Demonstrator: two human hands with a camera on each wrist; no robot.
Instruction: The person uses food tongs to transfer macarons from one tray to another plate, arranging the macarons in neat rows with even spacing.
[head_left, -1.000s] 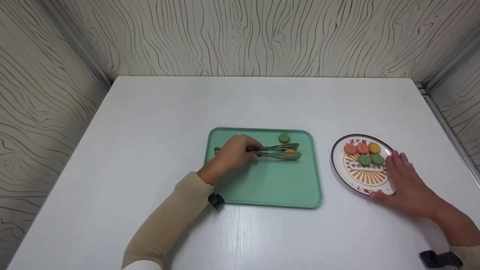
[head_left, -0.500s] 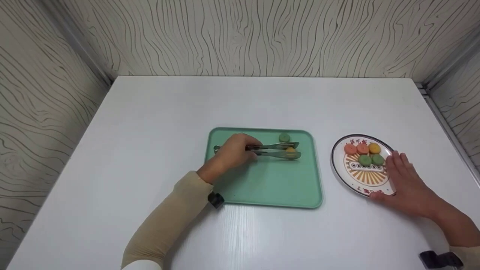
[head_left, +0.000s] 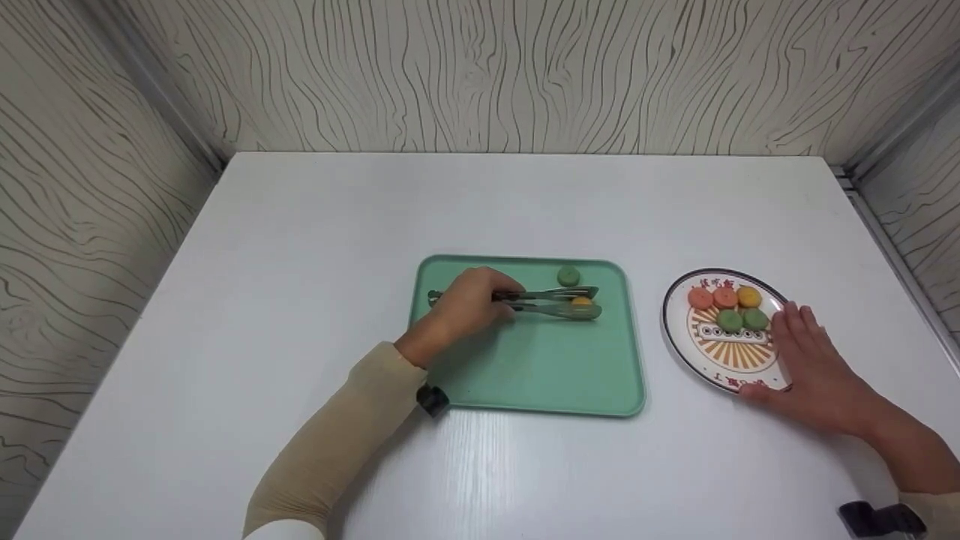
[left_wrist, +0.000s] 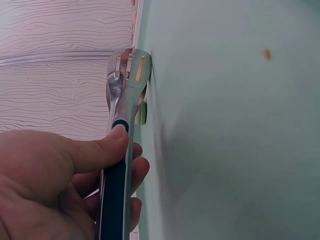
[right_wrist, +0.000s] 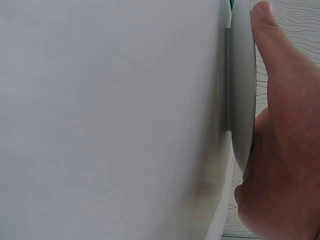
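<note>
My left hand grips metal serving tongs by their dark handle, thumb on one side and fingers curled round the other. The slotted tong heads reach over the green tray, one on each side of a yellow macaron; whether they squeeze it I cannot tell. Just behind them on the tray sits a green macaron. At the right, my right hand rests with extended fingers against the rim of a white patterned plate. That plate bears pink macarons, a yellow one and green ones.
A white table carries the tray and plate, with a gap of tabletop between them. Wood-patterned panels enclose it at the back and sides. In the left wrist view a small orange crumb lies on the tray.
The tong heads shift only very slightly around the yellow macaron on the tray. Both hands and the plate stay where they were.
</note>
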